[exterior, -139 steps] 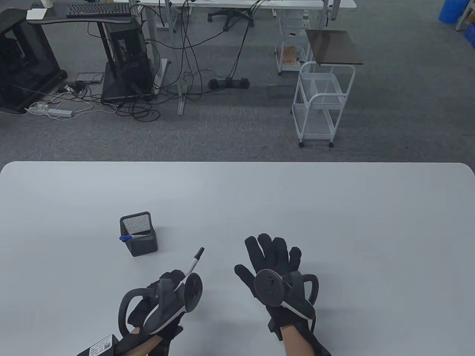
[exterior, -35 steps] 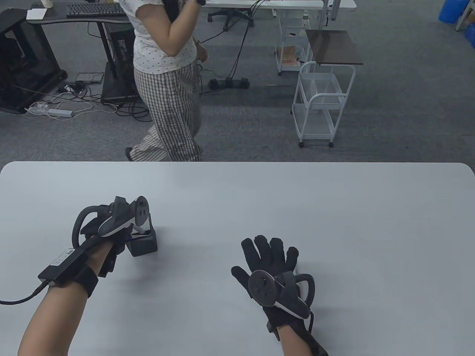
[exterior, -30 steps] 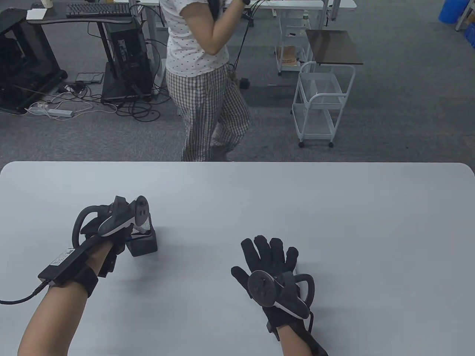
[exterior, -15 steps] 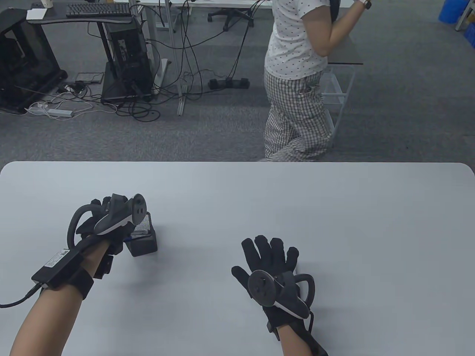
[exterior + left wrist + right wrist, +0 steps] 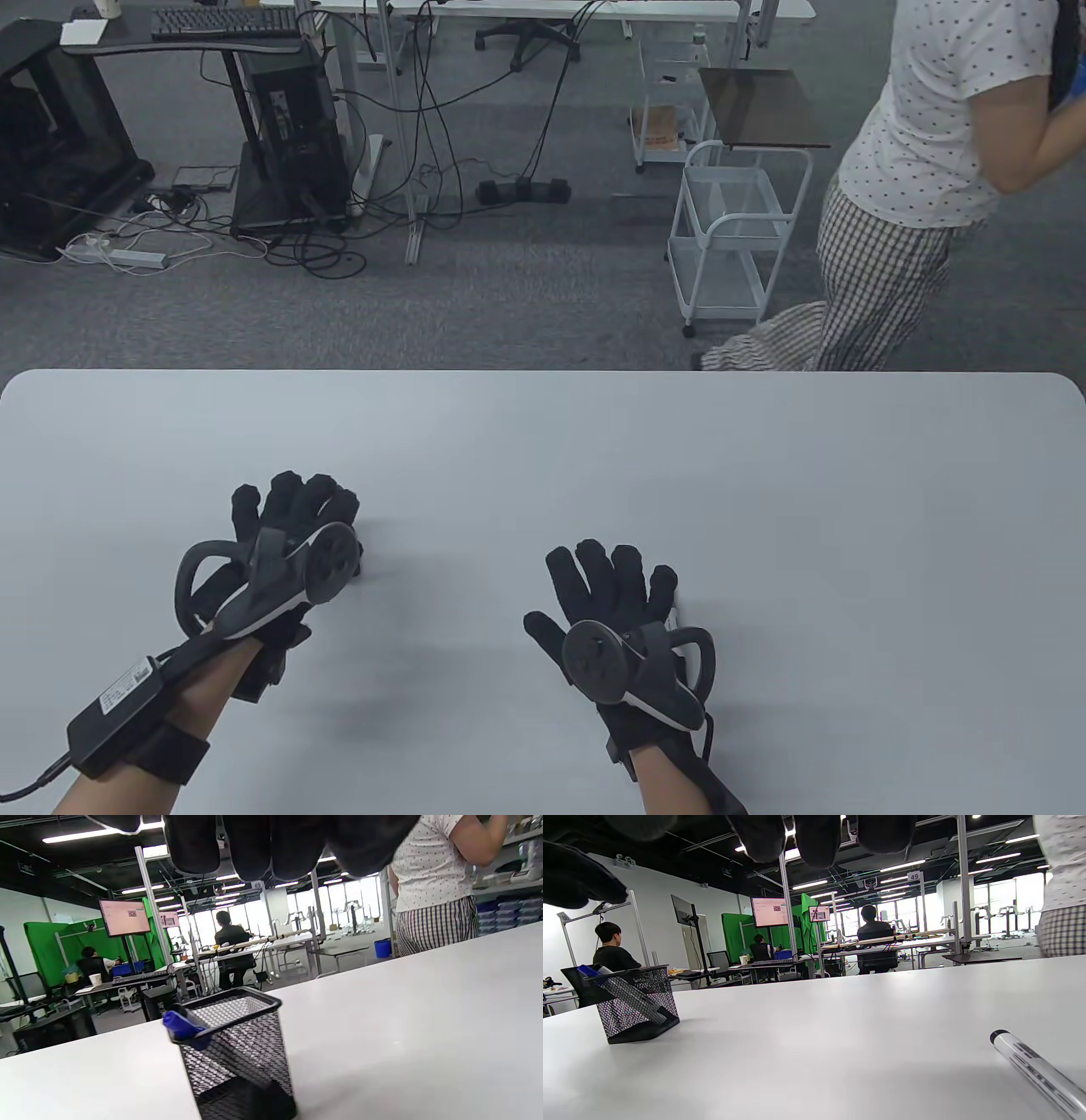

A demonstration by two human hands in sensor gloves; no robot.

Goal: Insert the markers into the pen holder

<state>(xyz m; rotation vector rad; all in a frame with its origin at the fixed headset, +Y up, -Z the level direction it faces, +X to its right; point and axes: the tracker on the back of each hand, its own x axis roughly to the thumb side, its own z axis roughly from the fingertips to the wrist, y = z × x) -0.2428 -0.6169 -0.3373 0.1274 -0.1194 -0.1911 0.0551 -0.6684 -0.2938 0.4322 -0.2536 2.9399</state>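
Observation:
The black mesh pen holder (image 5: 237, 1052) stands on the white table; in the table view it is almost wholly hidden under my left hand (image 5: 293, 509). That hand hovers over it with its fingers spread and holds nothing. A blue-capped marker (image 5: 182, 1027) leans in the holder, with a second marker's dark end beside it. The right wrist view shows the holder (image 5: 634, 1005) at the left and another marker (image 5: 1035, 1069) lying loose on the table at the lower right. My right hand (image 5: 611, 577) lies flat on the table, fingers spread and empty, with that marker just to its right.
A person in a dotted shirt and checked trousers (image 5: 891, 246) walks past beyond the table's far right edge. A white wire cart (image 5: 734, 238) stands on the carpet behind the table. The white table (image 5: 764, 475) stretches wide to the right.
My left hand has let go at the holder, drawn back toward the front edge and spread its fingers. The right hand has barely moved. The passer-by has walked to the right.

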